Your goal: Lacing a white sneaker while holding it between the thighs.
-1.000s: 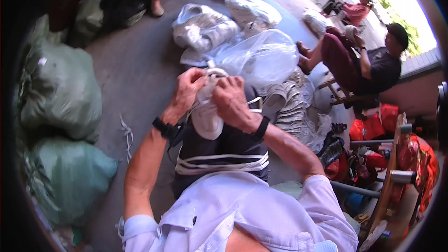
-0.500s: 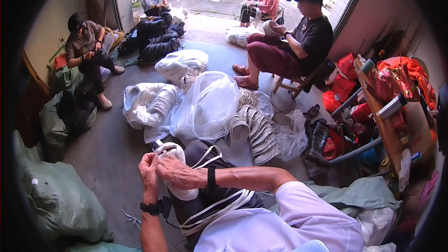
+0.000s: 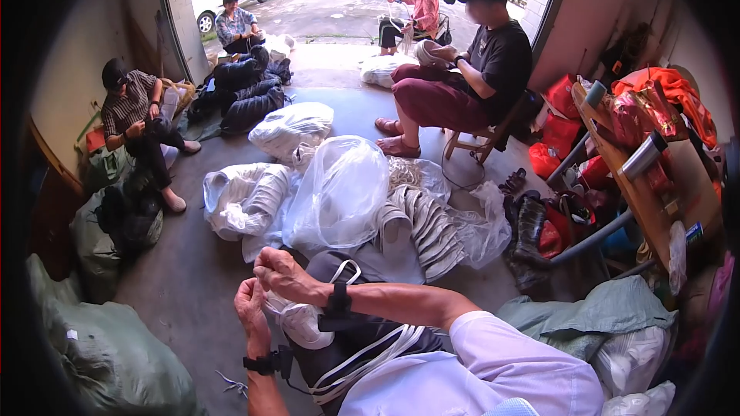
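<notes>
A pale canvas shoe [image 3: 303,327] rests on my dark-clad lap, partly covered by my hands and right wrist. My left hand [image 3: 252,308] is beside its left edge, fingertips pressed together. Just above, my right hand [image 3: 288,275] has its fingers pinched. Whatever thin thing the fingers of both hands hold is too small to make out. White shoelaces [image 3: 370,360] lie in long strands over my lap, and a white loop [image 3: 351,268] stands up by my knee. Each of my wrists wears a black strap.
Ahead lie a clear plastic bag [image 3: 339,196], a row of nested pale shoes [image 3: 428,233] and bagged shoes [image 3: 247,199]. A person in black [image 3: 497,62] sits ahead right; several others sit farther off. Green sacks [image 3: 116,347] stand left, and a tilted wooden board [image 3: 628,192] right.
My right hand has risen away from the shoe, up and slightly left. My left hand has dropped a little lower beside the shoe. The whole view has shifted slightly.
</notes>
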`<state>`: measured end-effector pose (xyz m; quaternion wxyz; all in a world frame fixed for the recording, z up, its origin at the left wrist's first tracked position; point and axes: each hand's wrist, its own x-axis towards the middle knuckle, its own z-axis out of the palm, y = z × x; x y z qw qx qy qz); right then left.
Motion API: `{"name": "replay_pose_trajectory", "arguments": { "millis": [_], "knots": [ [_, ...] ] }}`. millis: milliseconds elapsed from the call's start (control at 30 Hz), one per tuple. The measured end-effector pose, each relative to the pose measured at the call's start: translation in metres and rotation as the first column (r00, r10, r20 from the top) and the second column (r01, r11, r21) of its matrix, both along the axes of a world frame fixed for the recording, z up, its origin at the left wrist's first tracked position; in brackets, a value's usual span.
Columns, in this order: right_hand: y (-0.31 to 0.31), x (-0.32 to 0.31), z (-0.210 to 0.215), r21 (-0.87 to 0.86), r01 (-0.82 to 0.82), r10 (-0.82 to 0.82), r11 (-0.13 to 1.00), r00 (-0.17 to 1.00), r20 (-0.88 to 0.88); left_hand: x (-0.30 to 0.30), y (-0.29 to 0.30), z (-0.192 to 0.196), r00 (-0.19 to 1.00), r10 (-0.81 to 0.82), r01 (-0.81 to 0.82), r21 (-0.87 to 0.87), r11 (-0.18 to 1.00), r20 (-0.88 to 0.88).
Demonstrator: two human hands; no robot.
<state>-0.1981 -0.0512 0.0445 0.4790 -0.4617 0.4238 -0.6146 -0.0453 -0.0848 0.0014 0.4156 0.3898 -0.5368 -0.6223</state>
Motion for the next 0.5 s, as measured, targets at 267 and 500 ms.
{"name": "replay_pose_trajectory", "arguments": {
  "millis": [267, 500],
  "knots": [
    [-0.034, 0.005, -0.009, 0.110, 0.106, -0.123, 0.988, 0.980, 0.154, -0.001, 0.008, -0.002, 0.998, 0.060, -0.060, -0.067, 0.996, 0.006],
    [-0.026, -0.009, 0.003, 0.067, -0.034, 0.029, 0.997, 0.996, 0.084, -0.024, 0.051, 0.028, 0.885, 0.361, 0.007, -0.781, 0.624, 0.296]
  ]
}}
